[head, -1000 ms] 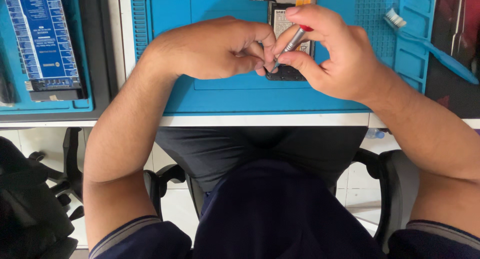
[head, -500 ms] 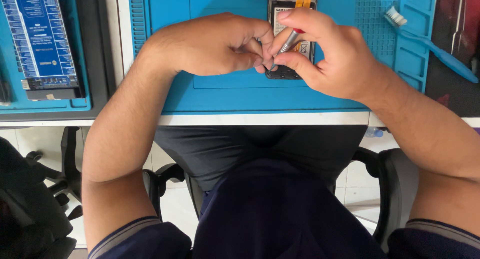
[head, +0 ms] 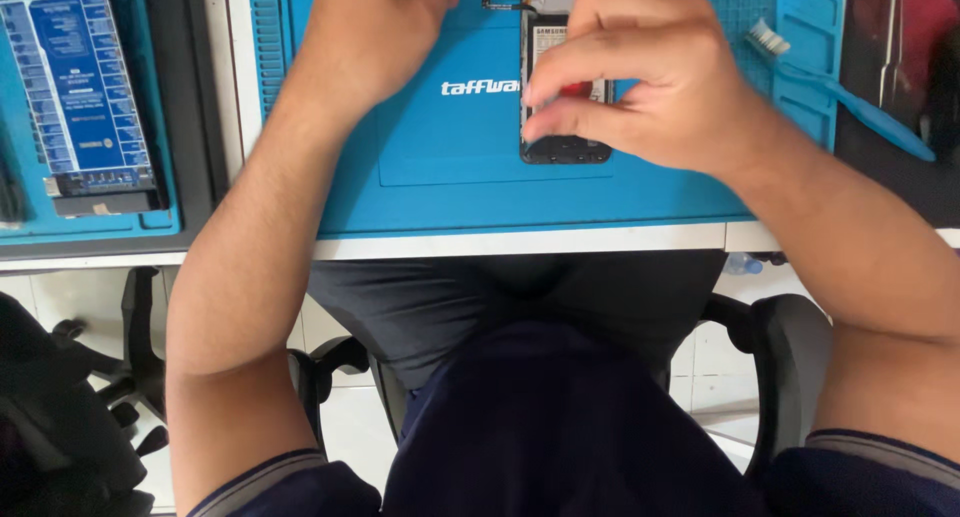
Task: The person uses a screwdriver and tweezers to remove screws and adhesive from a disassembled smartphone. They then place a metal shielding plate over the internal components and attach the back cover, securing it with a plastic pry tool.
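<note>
Right hand [head: 640,77]: it is curled over the opened phone [head: 565,127], fingertips [head: 535,132] pinched together just above the phone's lower half; whether a small tool or part is gripped between them cannot be told, as the knuckles hide it.
Left hand [head: 375,27]: it is placed on the blue mat [head: 450,167] to the left of the phone, loosely closed and partly blurred; what it grasps, if anything, cannot be told.
Phone: it is laid back-open and upright on the mat's far middle, with a thin flex cable [head: 505,5] seen trailing from its upper left corner.
Step in hand, as judged: fine work inside the phone body appears to be carried out by the right hand.
How it is best done: the wrist is best rested on the mat, the force kept light and vertical, and the phone steadied by the left hand so that it is not slid sideways.
Risk: the loose flex cable could be snagged if the left hand is dragged across it.
Further out: a blue brush [head: 840,87] is laid on the mat's right tray, and a blue board [head: 85,97] is kept on the surface [head: 520,242] at far left, well apart from both hands.
</note>
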